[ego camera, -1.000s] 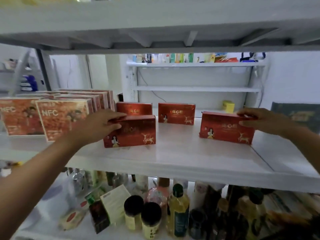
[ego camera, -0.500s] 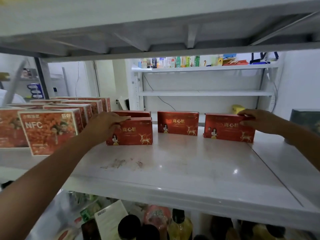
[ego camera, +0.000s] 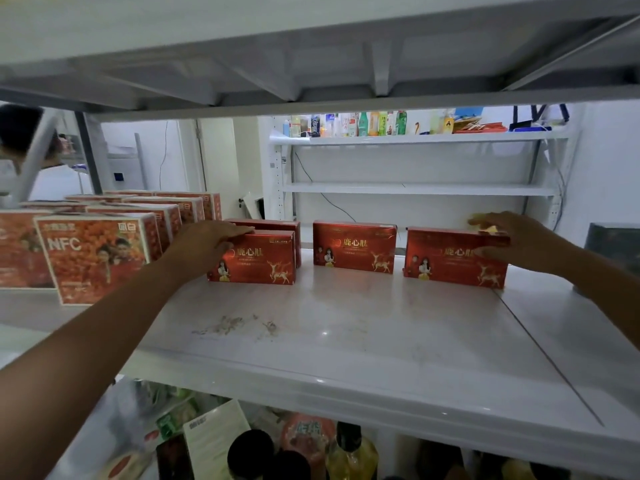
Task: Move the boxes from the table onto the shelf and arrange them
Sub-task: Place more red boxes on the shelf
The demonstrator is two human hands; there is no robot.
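I'm pinching left box (ego camera: 256, 261) in left hand (ego camera: 204, 249), right box (ego camera: 446, 261) in right hand (ego camera: 512, 242); should be lining both with mid box (ego camera: 353, 247) between.

Ur left hand (ego camera: 204, 247) covers top-left corner of front left box (ego camera: 263, 261); rear box (ego camera: 277, 224) behind it shows only a top strip & right end. Ur right hand (ego camera: 512, 240) is blurred, hiding top-right corner of right box (ego camera: 446, 258). Dark box (ego camera: 616, 244) cut by right edge, bottles (ego camera: 349, 452) by bottom.
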